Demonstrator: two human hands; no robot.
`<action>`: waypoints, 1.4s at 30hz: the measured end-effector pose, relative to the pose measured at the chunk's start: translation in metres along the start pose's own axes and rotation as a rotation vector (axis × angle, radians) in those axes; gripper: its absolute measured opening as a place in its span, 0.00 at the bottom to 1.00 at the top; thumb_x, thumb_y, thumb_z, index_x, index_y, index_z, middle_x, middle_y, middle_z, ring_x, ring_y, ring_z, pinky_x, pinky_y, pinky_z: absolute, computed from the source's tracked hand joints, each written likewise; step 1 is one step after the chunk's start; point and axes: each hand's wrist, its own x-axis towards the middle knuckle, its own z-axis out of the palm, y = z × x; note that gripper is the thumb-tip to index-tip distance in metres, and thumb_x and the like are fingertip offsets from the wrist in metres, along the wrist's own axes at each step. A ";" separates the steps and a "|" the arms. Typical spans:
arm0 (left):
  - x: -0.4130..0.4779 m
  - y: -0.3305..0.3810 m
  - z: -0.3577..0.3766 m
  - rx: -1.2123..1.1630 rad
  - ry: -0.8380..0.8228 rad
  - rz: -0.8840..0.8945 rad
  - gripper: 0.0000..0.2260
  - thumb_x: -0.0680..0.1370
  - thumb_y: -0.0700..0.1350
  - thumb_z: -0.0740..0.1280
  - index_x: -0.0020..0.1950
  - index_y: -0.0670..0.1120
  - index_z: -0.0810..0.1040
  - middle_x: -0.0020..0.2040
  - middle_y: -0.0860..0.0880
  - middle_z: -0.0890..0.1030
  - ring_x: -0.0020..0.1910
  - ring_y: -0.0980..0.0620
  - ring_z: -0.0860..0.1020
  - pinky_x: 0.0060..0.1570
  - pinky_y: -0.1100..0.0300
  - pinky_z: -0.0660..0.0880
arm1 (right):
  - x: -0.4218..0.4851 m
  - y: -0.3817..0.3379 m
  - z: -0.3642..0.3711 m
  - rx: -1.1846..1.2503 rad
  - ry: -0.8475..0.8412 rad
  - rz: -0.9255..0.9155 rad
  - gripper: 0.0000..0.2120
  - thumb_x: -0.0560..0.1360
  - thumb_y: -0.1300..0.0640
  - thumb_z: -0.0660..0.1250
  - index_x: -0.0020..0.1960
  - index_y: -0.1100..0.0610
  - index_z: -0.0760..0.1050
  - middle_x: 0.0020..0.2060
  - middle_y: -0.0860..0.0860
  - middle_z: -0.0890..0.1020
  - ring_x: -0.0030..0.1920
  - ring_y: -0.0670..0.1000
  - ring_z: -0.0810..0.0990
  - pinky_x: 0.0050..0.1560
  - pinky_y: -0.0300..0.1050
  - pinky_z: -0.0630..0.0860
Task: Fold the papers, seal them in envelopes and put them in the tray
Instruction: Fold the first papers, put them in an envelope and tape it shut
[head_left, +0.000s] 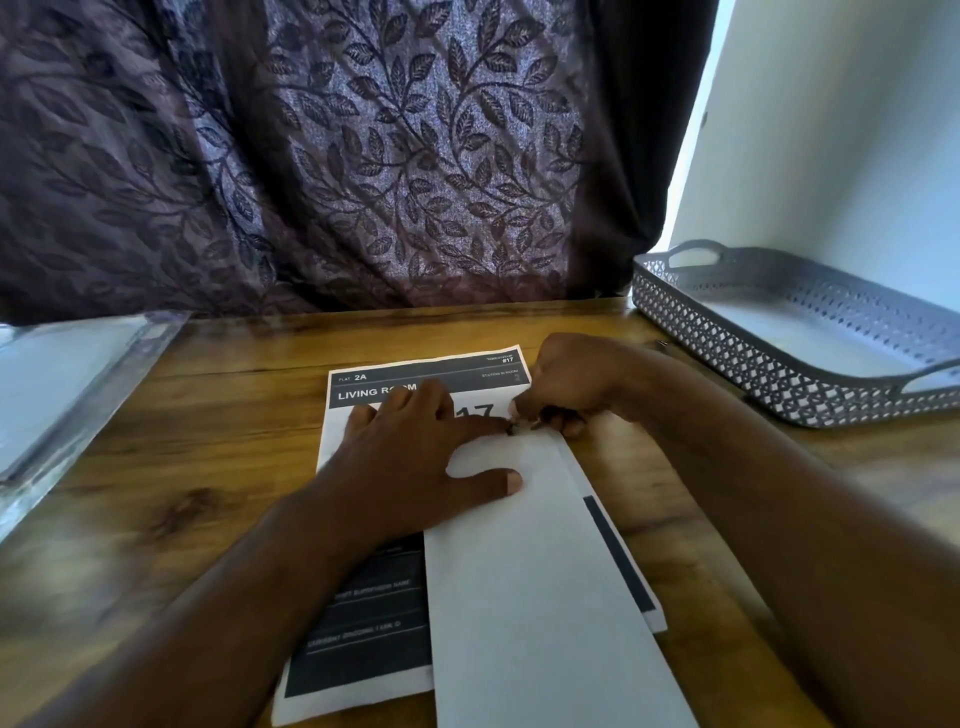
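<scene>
Two bare forearms, the left forearm (234, 597) and the right forearm (779, 493), are uncovered as far as the view shows them. The left grip (415, 457) is a bare hand with a short, rounded thumbnail (514, 483). The right grip (576, 384) is likewise bare, its fingertips (571, 428) blurred.

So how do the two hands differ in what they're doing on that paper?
The left hand lies flat with its fingers spread, pressing on the paper; the right hand is curled, pinching the fold's far end. The left hand sits nearer the person, the right hand farther off, on the side of the tray. Both touch the same paper.
</scene>
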 end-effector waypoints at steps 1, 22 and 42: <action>0.000 0.000 0.000 0.003 0.000 0.004 0.38 0.65 0.82 0.43 0.73 0.74 0.58 0.56 0.58 0.64 0.60 0.55 0.64 0.59 0.50 0.61 | 0.001 0.002 -0.001 0.035 0.020 0.011 0.08 0.77 0.59 0.72 0.44 0.63 0.77 0.30 0.53 0.81 0.21 0.46 0.76 0.24 0.38 0.74; 0.002 -0.001 0.000 0.032 -0.012 0.003 0.43 0.61 0.83 0.38 0.74 0.73 0.56 0.59 0.58 0.65 0.62 0.55 0.66 0.62 0.49 0.63 | 0.005 0.016 -0.004 -0.061 -0.007 0.018 0.16 0.71 0.54 0.79 0.53 0.62 0.81 0.46 0.56 0.84 0.42 0.52 0.80 0.36 0.41 0.77; -0.003 0.010 -0.011 0.167 -0.043 0.073 0.40 0.63 0.77 0.34 0.75 0.71 0.51 0.65 0.54 0.66 0.65 0.52 0.67 0.64 0.50 0.69 | 0.005 0.015 0.008 -0.086 0.100 0.014 0.27 0.69 0.40 0.77 0.57 0.58 0.78 0.48 0.53 0.82 0.47 0.51 0.79 0.41 0.42 0.75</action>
